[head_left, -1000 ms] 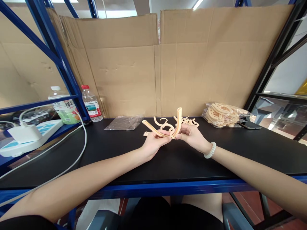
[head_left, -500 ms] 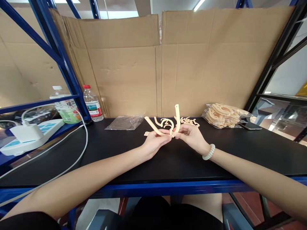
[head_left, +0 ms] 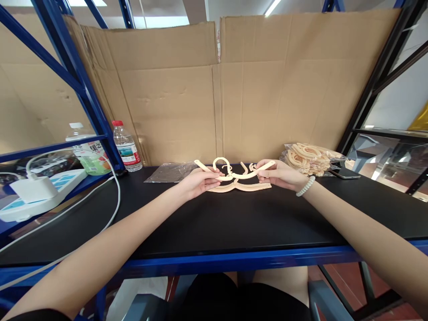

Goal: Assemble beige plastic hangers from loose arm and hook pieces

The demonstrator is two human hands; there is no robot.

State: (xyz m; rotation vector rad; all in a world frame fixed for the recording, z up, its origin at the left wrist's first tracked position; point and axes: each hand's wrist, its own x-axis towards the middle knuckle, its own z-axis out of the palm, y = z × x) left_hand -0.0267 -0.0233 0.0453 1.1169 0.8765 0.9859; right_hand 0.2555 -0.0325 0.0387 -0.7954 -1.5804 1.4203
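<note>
My left hand (head_left: 199, 183) is closed around one side of a pale, wood-coloured pair of curved strips (head_left: 245, 176), with an end sticking up past the fingers. At the other side, my right hand (head_left: 279, 175) grips near the opposite end. The two strips meet in the middle in a wide, shallow shape like a clothes hanger. A pale hook-shaped piece (head_left: 219, 159) curves up behind the join; I cannot tell whether it is attached. Just below, another pair of pale curved strips (head_left: 252, 187) lies on the black tabletop (head_left: 217, 223).
Small pale curved pieces (head_left: 245, 168) lie behind the hands. A clear plastic bag (head_left: 170, 172) is left of them; a bag of pale parts (head_left: 309, 158) and a phone (head_left: 346, 173) are right. Bottles (head_left: 129, 149), a power strip (head_left: 70, 187) and a white cable (head_left: 117, 200) stand left.
My hands have moved apart from the middle. The strips they hold have gone from a steep V to a wide, nearly flat spread. The pair lying on the table now shows.
</note>
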